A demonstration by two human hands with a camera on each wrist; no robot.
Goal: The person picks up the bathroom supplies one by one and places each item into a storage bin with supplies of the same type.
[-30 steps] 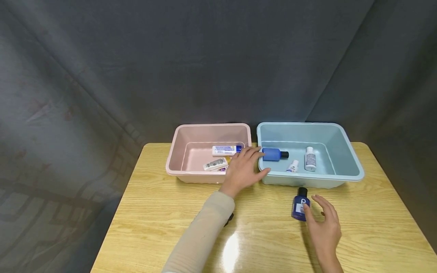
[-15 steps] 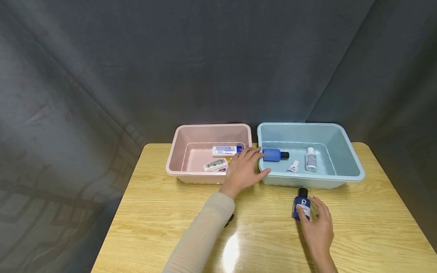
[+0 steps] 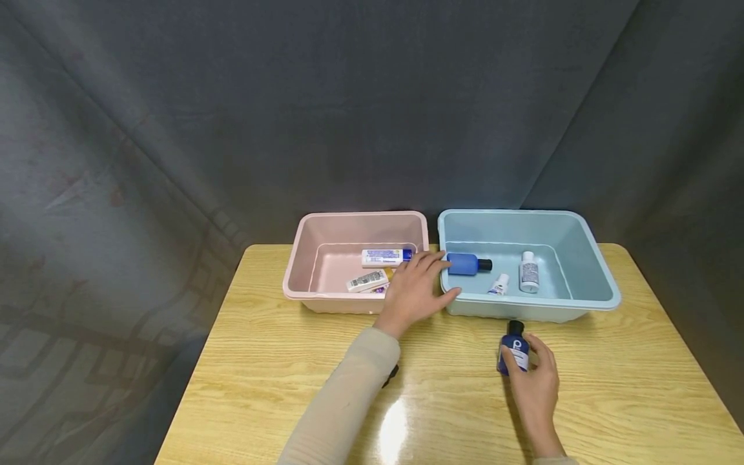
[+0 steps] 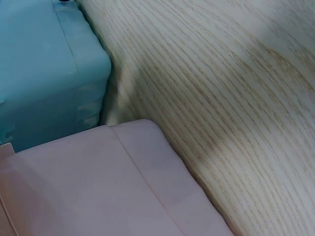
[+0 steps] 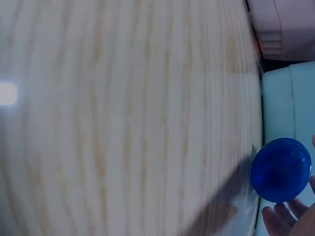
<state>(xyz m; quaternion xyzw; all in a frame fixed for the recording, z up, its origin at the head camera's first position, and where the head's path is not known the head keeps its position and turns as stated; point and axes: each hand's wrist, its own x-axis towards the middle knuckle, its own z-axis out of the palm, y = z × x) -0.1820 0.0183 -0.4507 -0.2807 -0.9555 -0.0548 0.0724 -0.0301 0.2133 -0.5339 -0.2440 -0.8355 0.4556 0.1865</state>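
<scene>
A dark blue bottle [image 3: 514,361] with a black cap and a white label is in front of the light blue bin [image 3: 531,301]. My right hand [image 3: 535,384] holds this bottle, thumb across its label and fingers round its right side. In the right wrist view the round base of the bottle [image 5: 280,169] faces the camera, fingertips [image 5: 275,221] just below it. My left hand [image 3: 411,292] spreads over the neighbouring corners of the pink bin [image 3: 331,296] and the light blue bin, fingers extended, holding nothing.
Inside the pink bin lie a white tube with a blue cap [image 3: 382,258] and a white bottle [image 3: 369,281]. The light blue bin contains a blue bottle [image 3: 463,264], a small white-capped bottle [image 3: 499,285] and a white bottle [image 3: 529,274]. A dark curtain [image 3: 372,116] hangs behind the wooden table [image 3: 261,374].
My right hand has moved left to the dark blue bottle and closed its thumb and fingers on it; the bottle has turned slightly. My left hand stays in place.
</scene>
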